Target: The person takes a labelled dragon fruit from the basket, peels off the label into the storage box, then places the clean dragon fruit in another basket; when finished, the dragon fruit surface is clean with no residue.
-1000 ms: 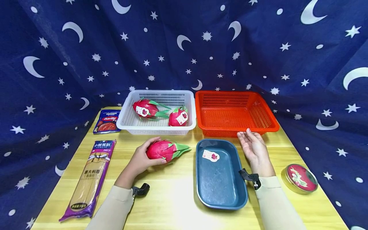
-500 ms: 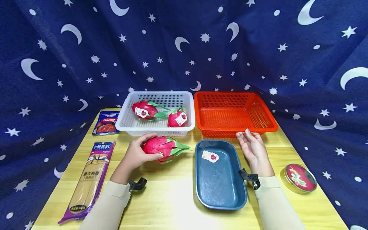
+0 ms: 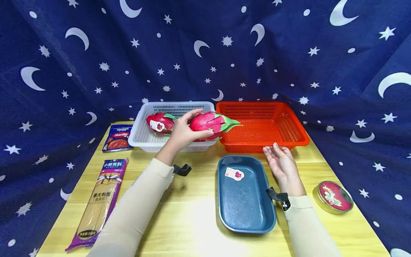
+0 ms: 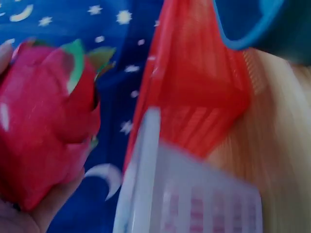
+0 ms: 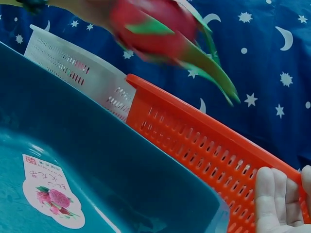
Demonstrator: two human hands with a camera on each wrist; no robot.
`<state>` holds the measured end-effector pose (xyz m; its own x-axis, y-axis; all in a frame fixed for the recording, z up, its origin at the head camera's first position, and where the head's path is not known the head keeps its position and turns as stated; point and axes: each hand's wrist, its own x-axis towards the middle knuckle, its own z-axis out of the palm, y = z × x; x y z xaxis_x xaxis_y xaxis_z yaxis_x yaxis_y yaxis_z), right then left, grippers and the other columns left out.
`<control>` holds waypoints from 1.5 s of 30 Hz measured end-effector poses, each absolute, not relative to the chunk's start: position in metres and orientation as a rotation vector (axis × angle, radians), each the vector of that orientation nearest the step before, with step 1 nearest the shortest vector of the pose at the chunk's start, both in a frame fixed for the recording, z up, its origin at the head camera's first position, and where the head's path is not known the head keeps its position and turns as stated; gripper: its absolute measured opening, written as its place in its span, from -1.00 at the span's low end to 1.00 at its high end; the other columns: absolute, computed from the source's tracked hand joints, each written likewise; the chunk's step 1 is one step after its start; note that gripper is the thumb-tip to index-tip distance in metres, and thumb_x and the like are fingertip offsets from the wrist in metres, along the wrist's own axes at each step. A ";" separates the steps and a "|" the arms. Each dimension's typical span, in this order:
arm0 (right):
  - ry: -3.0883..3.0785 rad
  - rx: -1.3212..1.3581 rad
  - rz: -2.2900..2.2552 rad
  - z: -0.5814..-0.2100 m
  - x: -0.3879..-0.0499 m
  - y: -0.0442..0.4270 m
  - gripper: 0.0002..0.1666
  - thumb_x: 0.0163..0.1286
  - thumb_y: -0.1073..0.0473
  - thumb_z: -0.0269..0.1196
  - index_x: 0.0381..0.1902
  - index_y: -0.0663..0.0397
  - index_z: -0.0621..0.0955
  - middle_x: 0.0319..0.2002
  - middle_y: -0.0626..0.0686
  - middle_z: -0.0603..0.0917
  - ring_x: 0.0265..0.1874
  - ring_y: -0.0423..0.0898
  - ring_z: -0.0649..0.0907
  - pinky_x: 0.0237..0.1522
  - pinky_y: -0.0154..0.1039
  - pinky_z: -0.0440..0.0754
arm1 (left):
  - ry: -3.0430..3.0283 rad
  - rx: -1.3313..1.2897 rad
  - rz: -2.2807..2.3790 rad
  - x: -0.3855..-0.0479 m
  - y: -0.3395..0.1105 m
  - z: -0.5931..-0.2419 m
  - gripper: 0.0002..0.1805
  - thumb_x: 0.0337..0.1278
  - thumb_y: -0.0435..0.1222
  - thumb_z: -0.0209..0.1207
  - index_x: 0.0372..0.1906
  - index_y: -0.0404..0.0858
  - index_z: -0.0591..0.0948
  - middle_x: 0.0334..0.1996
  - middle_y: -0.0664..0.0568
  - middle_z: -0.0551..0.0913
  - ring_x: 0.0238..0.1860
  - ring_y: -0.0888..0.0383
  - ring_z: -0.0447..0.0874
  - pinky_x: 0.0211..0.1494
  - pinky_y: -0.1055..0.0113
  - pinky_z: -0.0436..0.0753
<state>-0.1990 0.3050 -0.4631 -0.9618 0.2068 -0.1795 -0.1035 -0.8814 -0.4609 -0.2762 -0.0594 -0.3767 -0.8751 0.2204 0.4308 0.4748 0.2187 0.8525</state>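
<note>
My left hand (image 3: pixel 185 131) grips a pink dragon fruit (image 3: pixel 208 123) with green leaf tips, holding it in the air over the right end of the white basket (image 3: pixel 151 144). In the left wrist view the held dragon fruit (image 4: pixel 43 121) fills the left side. A second dragon fruit (image 3: pixel 158 123) with a white label lies in the white basket; another there is mostly hidden behind my left hand and the held fruit. My right hand (image 3: pixel 284 167), palm up with relaxed fingers (image 5: pixel 279 194), rests at the front wall of the red basket (image 5: pixel 194 145); whether it touches cannot be told.
A blue tray (image 3: pixel 247 228) with a loose dragon fruit label (image 3: pixel 234 174) stands in front of the baskets. At the left lie a sauce pouch (image 3: pixel 118 137) and a pasta pack (image 3: pixel 99 203). To the right sits a round tin (image 3: pixel 334 197). Starry cloth (image 3: pixel 205 46) hangs behind.
My left hand has lifted the dragon fruit from the table and carried it up and right, over the white basket toward the red one. My right hand has stayed put.
</note>
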 end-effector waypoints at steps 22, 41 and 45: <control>-0.863 -0.345 2.804 -0.464 -0.199 0.295 -0.79 0.51 0.42 0.25 -0.17 0.18 0.40 -0.29 0.19 0.66 -0.24 0.08 0.74 0.12 -0.07 0.69 | -2.845 -0.715 -1.250 -0.385 0.094 -0.376 -0.05 0.00 0.02 0.62 0.47 -0.22 0.47 0.31 -0.07 0.59 0.20 0.06 0.56 0.29 0.31 0.54; -0.838 -0.323 2.793 -0.466 -0.194 0.300 -0.80 0.51 0.41 0.26 -0.14 0.20 0.42 -0.28 0.21 0.68 -0.21 0.10 0.76 0.12 -0.07 0.69 | -3.044 -0.757 -0.639 -0.390 0.105 -0.389 0.10 -0.09 -0.17 0.69 0.57 -0.17 0.34 0.44 -0.09 0.45 0.43 -0.03 0.38 0.48 0.16 0.35; -0.854 -0.334 2.793 -0.466 -0.195 0.299 -0.78 0.50 0.39 0.28 -0.13 0.18 0.41 -0.26 0.20 0.69 -0.20 0.08 0.76 0.12 -0.08 0.69 | -3.078 -0.869 -0.478 -0.388 0.100 -0.390 0.11 -0.05 -0.08 0.66 0.61 -0.10 0.31 0.47 -0.11 0.36 0.43 -0.09 0.31 0.48 0.06 0.30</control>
